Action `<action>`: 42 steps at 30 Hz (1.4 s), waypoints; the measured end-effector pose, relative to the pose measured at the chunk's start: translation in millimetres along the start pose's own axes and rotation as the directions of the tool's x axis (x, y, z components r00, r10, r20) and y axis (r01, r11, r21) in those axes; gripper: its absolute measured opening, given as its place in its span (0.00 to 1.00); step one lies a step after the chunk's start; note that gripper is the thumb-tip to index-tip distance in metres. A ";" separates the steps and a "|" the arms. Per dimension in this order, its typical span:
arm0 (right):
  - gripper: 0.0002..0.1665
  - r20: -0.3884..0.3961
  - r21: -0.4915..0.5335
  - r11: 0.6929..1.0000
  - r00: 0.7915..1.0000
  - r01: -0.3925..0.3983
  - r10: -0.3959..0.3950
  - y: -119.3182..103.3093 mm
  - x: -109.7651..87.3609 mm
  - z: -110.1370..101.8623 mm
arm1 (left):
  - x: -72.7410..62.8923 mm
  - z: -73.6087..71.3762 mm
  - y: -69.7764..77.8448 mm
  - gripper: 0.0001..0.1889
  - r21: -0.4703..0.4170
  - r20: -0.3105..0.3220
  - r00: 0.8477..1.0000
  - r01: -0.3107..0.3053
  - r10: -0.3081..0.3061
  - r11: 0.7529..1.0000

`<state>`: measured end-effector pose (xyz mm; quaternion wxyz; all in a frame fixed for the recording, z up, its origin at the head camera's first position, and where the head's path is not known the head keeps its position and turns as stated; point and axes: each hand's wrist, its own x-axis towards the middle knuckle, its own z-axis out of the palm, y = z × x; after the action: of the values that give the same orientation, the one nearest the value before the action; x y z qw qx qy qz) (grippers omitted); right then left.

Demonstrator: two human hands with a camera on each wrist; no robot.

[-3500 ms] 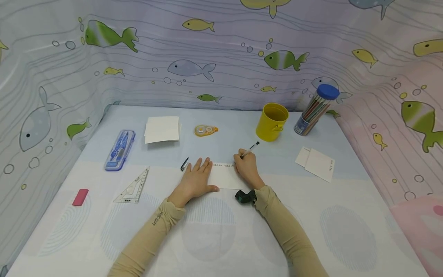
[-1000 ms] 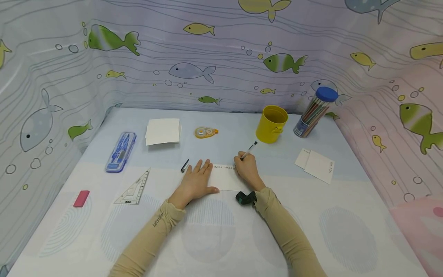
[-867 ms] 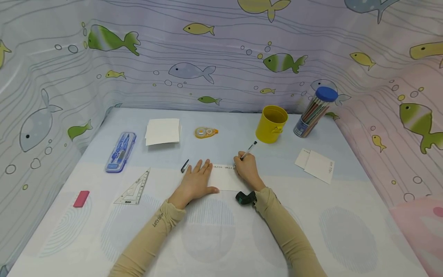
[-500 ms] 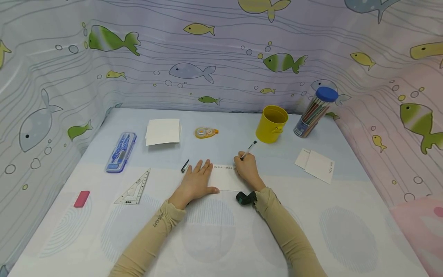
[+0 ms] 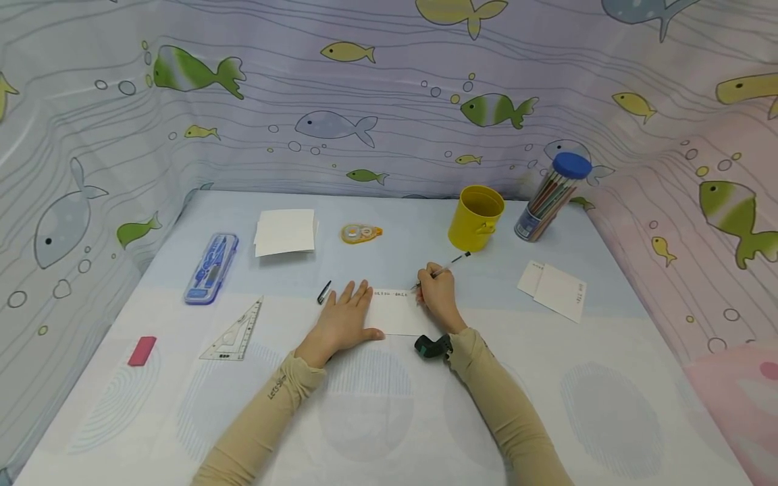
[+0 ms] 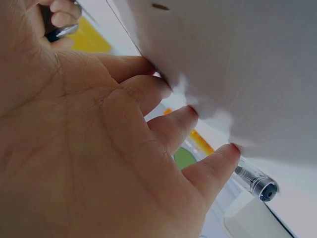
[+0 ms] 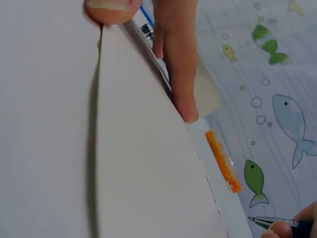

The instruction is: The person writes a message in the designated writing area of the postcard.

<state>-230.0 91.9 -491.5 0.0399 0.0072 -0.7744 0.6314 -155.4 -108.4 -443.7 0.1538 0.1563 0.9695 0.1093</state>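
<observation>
A white paper card with a row of small handwriting along its top edge lies in the middle of the table. My left hand is spread flat at its left side, fingertips and thumb pressing its edge. With thumb and fingers, my right hand grips a pen at the card's upper right. In the right wrist view the pen's tip points toward the line of writing. Close to the left fingers lies a black pen cap, also seen in the left wrist view.
Behind stand a yellow bucket and a pencil jar with blue lid. Written cards lie right; blank cards and orange correction tape are at the back. At left are a blue case, set square and pink eraser.
The right hand has lifted slightly up and right, and the pen now tilts lower toward the right with its tip showing. The left hand stays put.
</observation>
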 end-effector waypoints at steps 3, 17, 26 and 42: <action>0.20 -0.002 0.016 1.000 1.000 -0.010 0.010 -0.5 -0.3 -0.7 | -0.3 -0.9 0.6 0.51 -0.006 0.001 1.000 0.000 0.000 1.000; 0.20 0.064 0.203 0.967 0.987 -0.155 0.145 -5.0 1.5 -9.3 | 1.7 -0.6 -0.6 0.46 0.020 -0.038 0.999 -0.006 0.007 1.000; 0.19 0.096 0.269 0.947 0.984 -0.173 0.152 -17.3 -4.6 -16.6 | 4.8 -1.0 -2.8 0.37 0.032 -0.151 0.988 -0.018 0.023 0.999; 0.21 0.001 0.409 0.904 0.991 -0.123 0.135 -1.6 0.0 -12.5 | -3.9 -22.7 -30.7 0.22 0.032 -0.383 0.875 0.332 -0.295 0.943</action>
<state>-229.2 103.8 -487.4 0.0062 -0.0444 -0.6236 0.7805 -167.7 -141.8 -429.5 -0.0250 -0.0193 0.9975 0.0638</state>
